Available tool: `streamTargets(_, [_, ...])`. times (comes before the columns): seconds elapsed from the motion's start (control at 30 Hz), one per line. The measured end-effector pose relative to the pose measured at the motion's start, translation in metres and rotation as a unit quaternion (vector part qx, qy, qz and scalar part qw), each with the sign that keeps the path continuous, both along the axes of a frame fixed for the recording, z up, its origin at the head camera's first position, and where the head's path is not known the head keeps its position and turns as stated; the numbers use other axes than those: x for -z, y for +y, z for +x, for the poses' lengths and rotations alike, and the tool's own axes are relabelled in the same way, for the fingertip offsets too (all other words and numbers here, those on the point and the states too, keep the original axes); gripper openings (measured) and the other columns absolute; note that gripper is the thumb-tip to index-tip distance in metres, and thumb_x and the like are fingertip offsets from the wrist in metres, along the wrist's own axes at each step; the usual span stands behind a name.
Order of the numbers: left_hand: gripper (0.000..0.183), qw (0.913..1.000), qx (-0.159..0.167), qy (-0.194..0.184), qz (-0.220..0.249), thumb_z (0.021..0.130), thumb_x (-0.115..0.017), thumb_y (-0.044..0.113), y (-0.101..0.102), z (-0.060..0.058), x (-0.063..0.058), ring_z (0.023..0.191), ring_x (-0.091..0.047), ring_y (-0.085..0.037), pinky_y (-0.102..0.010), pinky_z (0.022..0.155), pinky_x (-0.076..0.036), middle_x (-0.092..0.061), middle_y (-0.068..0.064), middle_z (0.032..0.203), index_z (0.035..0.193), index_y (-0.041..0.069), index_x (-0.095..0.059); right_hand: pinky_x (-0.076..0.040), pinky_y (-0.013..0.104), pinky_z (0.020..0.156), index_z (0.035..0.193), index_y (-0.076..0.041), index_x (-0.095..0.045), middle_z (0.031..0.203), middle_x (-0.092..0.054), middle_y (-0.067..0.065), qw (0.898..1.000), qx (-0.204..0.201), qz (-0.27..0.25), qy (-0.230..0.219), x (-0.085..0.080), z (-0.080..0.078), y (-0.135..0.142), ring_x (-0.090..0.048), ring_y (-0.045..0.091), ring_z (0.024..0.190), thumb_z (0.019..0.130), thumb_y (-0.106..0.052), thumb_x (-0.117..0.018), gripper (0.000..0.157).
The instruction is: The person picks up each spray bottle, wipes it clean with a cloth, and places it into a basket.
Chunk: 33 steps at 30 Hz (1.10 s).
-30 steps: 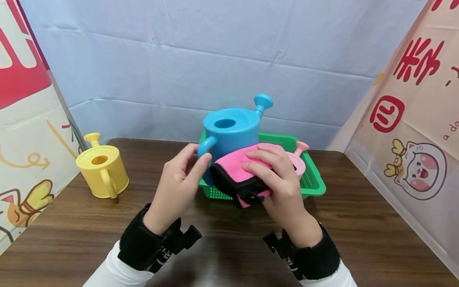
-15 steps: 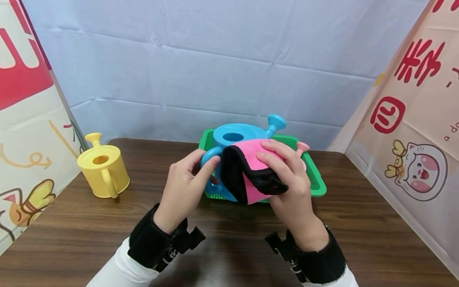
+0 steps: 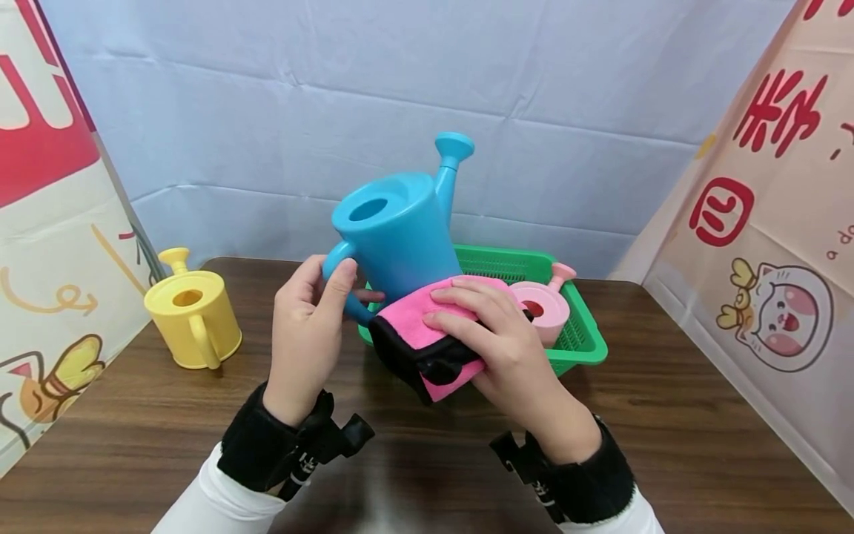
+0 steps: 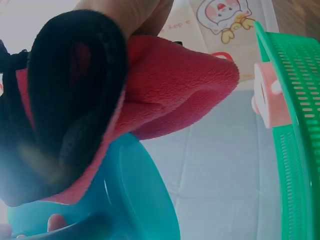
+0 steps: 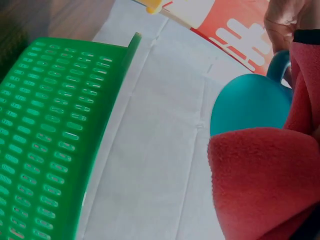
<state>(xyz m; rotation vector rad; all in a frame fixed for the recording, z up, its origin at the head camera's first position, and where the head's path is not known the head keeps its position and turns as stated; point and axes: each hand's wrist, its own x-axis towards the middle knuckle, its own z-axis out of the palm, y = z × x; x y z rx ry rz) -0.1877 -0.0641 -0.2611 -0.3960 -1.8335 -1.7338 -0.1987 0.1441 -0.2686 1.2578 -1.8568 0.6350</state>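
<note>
both forearms (image 3: 216, 493) are kinda stretched forward; left hand (image 3: 303, 334) is raised, thumb and fingers pinched; right hand (image 3: 510, 348) is turned knuckles-up, fingers bent

We see a smooth blue watering can (image 3: 400, 241) tilted in the air, its open top leaning left and its flared spout pointing up, held by the looped handle in the left hand (image 3: 305, 326). We also see a pink cloth (image 3: 415, 323) with black edging, bunched in the right hand (image 3: 500, 337) against the can's lower part.
</note>
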Motion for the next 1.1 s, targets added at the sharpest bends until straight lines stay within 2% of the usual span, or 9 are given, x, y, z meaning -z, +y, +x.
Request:
streamTargets(0.1, [0.024, 1.0, 0.002, 0.004, -0.007, 0.096, -0.051, 0.021, 0.0, 0.001, -0.001, 0.073, -0.068, -0.016, -0.028, 0.07, -0.058, -0.063, -0.015, 0.08, 0.097, -0.002, -0.056, -0.047, 0.054, 0.088, 0.11, -0.01, -0.064, 0.115, -0.06, 0.013, 1.0, -0.003, -0.001, 0.001, 0.001, -0.001, 0.0, -0.05, 0.032, 0.113, 0.09, -0.029, -0.058, 0.028])
streamTargets(0.17, [0.022, 0.9997, 0.002, 0.004, -0.024, 0.096, -0.051, 0.02, 0.0, 0.002, -0.001, 0.072, -0.067, -0.014, -0.026, 0.064, -0.056, -0.061, -0.014, 0.075, 0.094, -0.001, -0.056, -0.047, 0.055, 0.087, 0.109, -0.009, -0.064, 0.113, -0.061, 0.014, 1.0, -0.008, -0.008, 0.01, 0.001, -0.002, 0.0, -0.051, 0.032, 0.112, 0.092, -0.029, -0.056, 0.028])
streamTargets(0.4, [0.017, 0.9949, -0.001, 0.012, -0.1, 0.095, -0.055, 0.02, 0.005, 0.006, 0.002, 0.063, -0.053, -0.013, -0.034, 0.053, -0.048, -0.056, -0.009, 0.072, 0.089, 0.004, -0.056, -0.048, 0.051, 0.085, 0.102, -0.005, -0.065, 0.106, -0.062, 0.018, 0.994, -0.019, -0.075, 0.073, -0.004, -0.003, -0.003, -0.054, 0.036, 0.104, 0.093, -0.026, -0.056, 0.025])
streamTargets(0.5, [0.016, 0.9915, 0.015, 0.012, -0.129, 0.095, -0.055, 0.021, 0.007, 0.007, 0.005, 0.06, -0.048, -0.014, -0.033, 0.05, -0.044, -0.053, -0.007, 0.07, 0.087, 0.007, -0.055, -0.047, 0.044, 0.09, 0.098, -0.003, -0.065, 0.104, -0.062, 0.02, 0.988, -0.013, -0.122, 0.091, -0.005, -0.002, -0.003, -0.054, 0.037, 0.103, 0.092, -0.025, -0.057, 0.024])
streamTargets(0.7, [0.013, 0.9878, 0.078, -0.006, -0.135, 0.094, -0.056, 0.02, 0.012, 0.007, 0.006, 0.066, -0.061, -0.007, -0.035, 0.062, -0.057, -0.063, -0.004, 0.074, 0.09, 0.007, -0.058, -0.037, 0.053, 0.089, 0.093, 0.0, -0.063, 0.099, -0.059, 0.024, 0.97, -0.011, -0.211, 0.117, -0.007, -0.002, 0.0, -0.055, 0.039, 0.099, 0.09, -0.025, -0.061, 0.025])
streamTargets(0.8, [0.013, 0.9897, 0.077, -0.004, -0.121, 0.094, -0.056, 0.019, 0.014, 0.007, 0.006, 0.067, -0.063, -0.007, -0.036, 0.062, -0.058, -0.064, -0.005, 0.074, 0.092, 0.006, -0.058, -0.034, 0.052, 0.09, 0.094, 0.003, -0.062, 0.1, -0.058, 0.027, 0.972, -0.022, -0.208, 0.106, -0.008, -0.002, 0.002, -0.054, 0.04, 0.099, 0.09, -0.023, -0.061, 0.026])
streamTargets(0.93, [0.014, 0.9943, 0.055, 0.005, -0.092, 0.094, -0.055, 0.017, 0.012, 0.005, 0.005, 0.067, -0.063, -0.011, -0.038, 0.059, -0.055, -0.061, -0.007, 0.074, 0.092, 0.003, -0.058, -0.039, 0.039, 0.097, 0.095, 0.002, -0.064, 0.102, -0.059, 0.026, 0.982, -0.028, -0.168, 0.084, -0.007, -0.001, 0.002, -0.054, 0.039, 0.103, 0.09, -0.024, -0.061, 0.027])
streamTargets(1.03, [0.015, 0.9974, 0.041, 0.006, -0.059, 0.095, -0.054, 0.015, 0.009, 0.004, 0.004, 0.069, -0.063, -0.017, -0.036, 0.062, -0.055, -0.06, -0.011, 0.076, 0.093, 0.0, -0.058, -0.044, 0.033, 0.096, 0.097, 0.0, -0.064, 0.104, -0.06, 0.024, 0.987, -0.035, -0.134, 0.076, -0.007, -0.001, 0.002, -0.053, 0.039, 0.105, 0.091, -0.027, -0.06, 0.028])
streamTargets(1.1, [0.018, 0.9988, 0.034, 0.006, -0.033, 0.096, -0.052, 0.015, 0.007, 0.004, 0.003, 0.071, -0.064, -0.02, -0.033, 0.065, -0.055, -0.06, -0.014, 0.077, 0.094, -0.001, -0.057, -0.044, 0.037, 0.096, 0.098, -0.001, -0.065, 0.105, -0.06, 0.023, 0.99, -0.04, -0.113, 0.073, -0.007, -0.002, 0.001, -0.053, 0.039, 0.104, 0.091, -0.028, -0.059, 0.029])
